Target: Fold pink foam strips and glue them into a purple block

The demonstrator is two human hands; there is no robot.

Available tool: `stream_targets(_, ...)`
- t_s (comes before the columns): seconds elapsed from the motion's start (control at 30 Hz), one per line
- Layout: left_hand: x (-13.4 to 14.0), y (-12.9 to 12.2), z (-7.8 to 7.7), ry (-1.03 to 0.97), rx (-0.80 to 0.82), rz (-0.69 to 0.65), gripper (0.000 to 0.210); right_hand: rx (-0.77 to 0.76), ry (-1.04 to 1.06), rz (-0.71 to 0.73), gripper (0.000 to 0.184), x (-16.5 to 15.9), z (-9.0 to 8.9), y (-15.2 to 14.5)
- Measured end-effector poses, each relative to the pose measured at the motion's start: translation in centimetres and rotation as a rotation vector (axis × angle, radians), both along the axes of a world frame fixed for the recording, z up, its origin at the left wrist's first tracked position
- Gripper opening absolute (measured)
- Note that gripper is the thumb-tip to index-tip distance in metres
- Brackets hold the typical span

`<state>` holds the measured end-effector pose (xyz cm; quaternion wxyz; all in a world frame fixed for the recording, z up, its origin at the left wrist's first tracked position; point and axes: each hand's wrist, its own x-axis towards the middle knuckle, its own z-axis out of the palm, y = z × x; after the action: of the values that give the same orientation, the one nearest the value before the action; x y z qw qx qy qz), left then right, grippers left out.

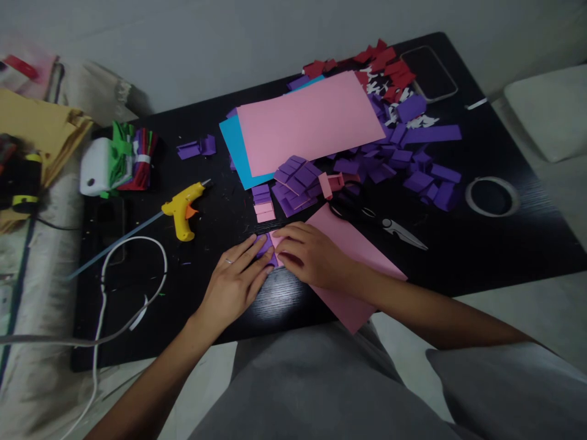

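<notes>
Near the table's front edge, my left hand (241,275) lies with fingers stretched out over a small purple piece (265,244), pressing on it. My right hand (312,253) has its fingers curled down on a small pink paper piece (276,240) that adjoins the purple one. The fingers partly hide both pieces; whether they are joined, I cannot tell. Just beyond them lies a folded purple and pink strip (263,205). A pink sheet (353,244) runs under my right wrist, beside a stack of folded purple pieces (298,183).
Black-handled scissors (389,226) lie right of my hand. A yellow glue gun (183,208) with a long glue stick rests left, near a looped white cable (103,275). Large pink sheets (307,122), purple pieces (417,165), red pieces (394,67) and a tape roll (493,197) spread across the table.
</notes>
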<state>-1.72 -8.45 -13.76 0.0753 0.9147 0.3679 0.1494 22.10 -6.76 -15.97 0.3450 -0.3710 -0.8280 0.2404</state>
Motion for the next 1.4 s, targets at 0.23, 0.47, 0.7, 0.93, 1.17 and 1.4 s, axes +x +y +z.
stream_targets(0.23,0.3,0.0,0.1,-0.026,-0.017,0.014,0.028,-0.007,0.002,0.0,0.013,0.1,0.2,0.0)
stream_targets(0.47,0.5,-0.1,0.4,-0.013,-0.016,0.029,0.023,0.005,-0.012,-0.006,0.012,0.0,0.1,-0.1)
stream_targets(0.7,0.4,0.0,0.3,-0.014,-0.04,0.03,0.024,0.033,-0.106,0.03,0.018,0.2,0.5,-0.2)
stream_targets(0.93,0.2,-0.2,-0.1,-0.013,-0.047,0.037,0.025,0.007,-0.227,0.046,0.028,-0.1,1.4,-0.6)
stream_targets(1.17,0.4,-0.2,0.2,-0.017,-0.033,0.044,0.025,0.054,-0.314,0.0,0.034,-0.5,1.4,-1.1)
stream_targets(1.4,0.6,-0.3,0.3,-0.003,0.003,0.054,0.023,0.111,-0.409,-0.026,0.031,-0.8,1.3,-1.6)
